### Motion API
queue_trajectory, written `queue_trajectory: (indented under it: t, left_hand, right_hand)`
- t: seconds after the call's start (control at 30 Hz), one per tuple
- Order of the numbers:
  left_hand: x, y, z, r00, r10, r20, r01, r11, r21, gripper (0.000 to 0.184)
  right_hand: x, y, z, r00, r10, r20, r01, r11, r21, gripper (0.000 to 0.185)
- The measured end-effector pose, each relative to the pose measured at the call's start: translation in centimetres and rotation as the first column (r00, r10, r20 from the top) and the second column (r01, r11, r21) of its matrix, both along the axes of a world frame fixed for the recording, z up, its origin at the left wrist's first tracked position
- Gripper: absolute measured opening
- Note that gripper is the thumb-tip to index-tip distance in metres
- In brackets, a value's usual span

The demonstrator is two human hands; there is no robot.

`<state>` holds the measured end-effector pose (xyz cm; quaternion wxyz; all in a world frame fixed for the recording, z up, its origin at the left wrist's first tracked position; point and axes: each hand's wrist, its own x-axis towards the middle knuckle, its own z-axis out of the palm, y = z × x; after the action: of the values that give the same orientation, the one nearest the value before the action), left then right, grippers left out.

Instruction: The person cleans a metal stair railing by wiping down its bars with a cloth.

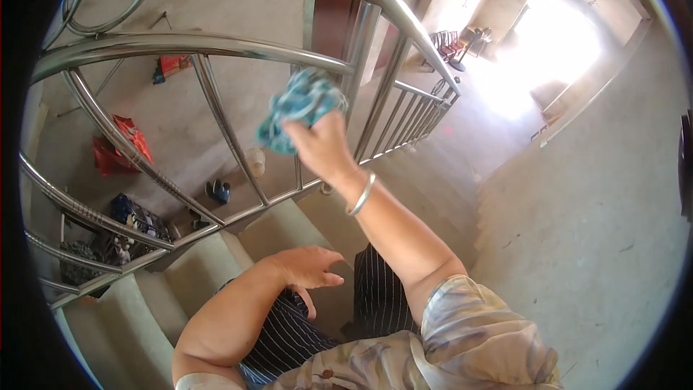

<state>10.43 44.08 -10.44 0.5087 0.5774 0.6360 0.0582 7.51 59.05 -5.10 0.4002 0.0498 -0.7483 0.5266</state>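
My right hand point(321, 146), with a silver bangle on its wrist, is closed around a crumpled blue-and-white cloth point(303, 105). The cloth is slightly blurred and lies in front of a shiny metal stair railing point(216, 45), close to an upright post point(359, 50). Whether it presses on the metal I cannot tell. Lower down, my left hand point(310, 269) hangs over my striped trousers point(296, 325), its fingers apart and nothing in it.
Concrete stairs point(191, 263) descend beneath me along the railing. Beyond the bars are red bags point(123, 148), dark shoes point(218, 191) and a cluttered rack point(137, 235) on the floor below. A plain wall point(577, 224) stands at right; stacked chairs point(449, 45) sit near a bright opening.
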Motion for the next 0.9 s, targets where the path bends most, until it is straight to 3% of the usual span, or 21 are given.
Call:
queue_trajectory:
  t: [0.03,0.1,0.2,0.23,0.3,0.37,0.43,0.5,0.57,0.6,0.63,0.67,0.77,0.8,0.83,0.87,0.9]
  left_hand:
    - [-0.2,-0.1,-0.1,1.000,0.003,0.027,-0.004,1.000,0.011,0.053]
    - [-0.2,-0.1,-0.1,0.999,0.003,0.055,-0.004,1.000,0.024,0.052]
    - [-0.1,0.1,0.0,1.000,0.012,0.012,-0.013,0.999,0.037,0.053]
    - [-0.1,0.3,0.2,1.000,-0.002,0.012,0.002,1.000,0.017,0.053]
    - [-0.3,0.1,0.1,1.000,0.002,0.009,-0.001,1.000,-0.004,0.053]
    - [-0.3,-0.3,-0.5,0.997,0.053,0.052,-0.055,0.998,0.042,0.053]
    - [-0.4,-0.5,-0.4,0.998,0.044,0.037,-0.046,0.998,0.049,0.053]
    - [-0.1,-0.5,0.1,0.999,0.024,0.023,-0.025,0.998,0.059,0.053]
    - [-0.2,-0.2,1.3,1.000,0.013,0.012,-0.013,1.000,0.002,0.053]
    - [-0.5,0.0,1.7,1.000,0.022,0.004,-0.022,1.000,0.009,0.053]
    - [-0.6,0.2,2.0,0.999,0.023,0.026,-0.022,0.999,-0.032,0.052]
    - [-0.4,0.2,1.9,0.998,0.019,0.056,-0.015,0.997,-0.080,0.052]
    - [-0.5,-0.2,0.4,1.000,0.000,0.028,-0.001,0.999,0.035,0.052]
    - [-0.5,-0.1,0.3,1.000,-0.004,0.028,0.003,1.000,0.029,0.052]
    - [-0.5,-0.1,0.2,0.999,0.006,0.042,-0.007,1.000,0.026,0.052]
    - [-0.4,-0.1,0.2,0.998,0.016,0.058,-0.017,1.000,0.023,0.052]
    - [-0.4,-0.1,0.2,0.998,0.014,0.061,-0.016,1.000,0.020,0.052]
  right_hand:
    - [0.4,0.5,1.8,1.000,0.000,0.002,0.000,1.000,0.000,0.009]
    - [1.1,1.1,5.5,0.922,-0.217,-0.321,0.275,0.950,0.147,0.008]
    - [0.1,2.8,7.4,0.919,-0.197,-0.342,0.304,0.906,0.294,0.008]
    - [-0.4,3.2,6.9,0.970,-0.207,-0.129,0.232,0.945,0.232,0.012]
    - [-2.7,5.2,2.1,0.966,-0.257,0.004,0.245,0.926,0.288,0.017]
    - [-2.6,7.2,-1.9,0.853,-0.512,-0.100,0.489,0.717,0.498,0.023]
    - [-0.9,8.7,-3.3,0.808,-0.589,0.025,0.502,0.709,0.496,0.027]
    - [-0.4,11.4,-8.9,0.593,-0.749,0.294,0.403,0.593,0.697,0.027]
    - [0.6,14.1,-14.5,0.530,-0.623,0.575,0.533,0.772,0.346,0.017]
    - [0.6,14.2,-14.0,0.540,-0.622,0.567,0.528,0.775,0.347,0.017]
    - [1.0,13.8,-13.1,0.664,-0.466,0.585,0.601,0.798,-0.045,0.013]
    - [1.7,13.4,-12.6,0.781,-0.322,0.535,0.580,0.691,-0.432,0.010]
    - [0.6,10.4,-4.8,0.920,-0.363,0.148,0.392,0.868,-0.305,0.011]
    - [0.1,9.7,-1.9,0.946,-0.293,0.140,0.318,0.925,-0.209,0.014]
    - [-0.4,8.7,0.7,0.899,-0.437,0.029,0.430,0.893,0.131,0.020]
    - [-1.5,8.2,2.2,0.870,-0.493,0.019,0.467,0.834,0.294,0.022]
    - [-2.9,8.7,2.3,0.869,-0.494,0.022,0.467,0.834,0.293,0.022]
